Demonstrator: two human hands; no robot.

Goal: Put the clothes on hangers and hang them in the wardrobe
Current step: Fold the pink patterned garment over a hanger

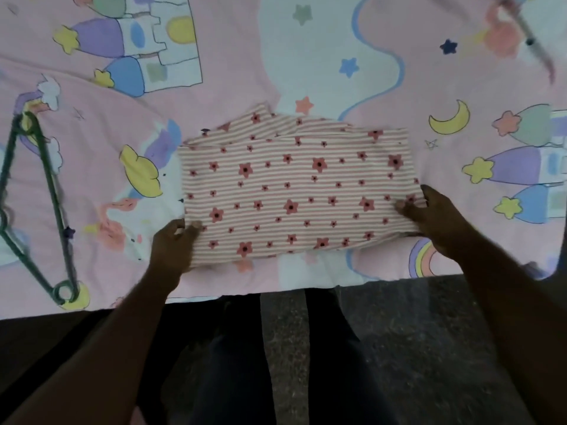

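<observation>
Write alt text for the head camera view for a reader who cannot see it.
A person's left hand and right hand grip the near corners of a folded pink-striped garment with red flowers, lying on a pink cartoon-print bedsheet. A green plastic hanger lies on the sheet, left of the garment and untouched.

Hanger (36, 207) cut off by left frame edge. Blurred rod-like object (530, 41) at upper right, identity undeterminable. Garment (294, 191) corners hidden under left hand (173, 246) and right hand (435, 216).
</observation>
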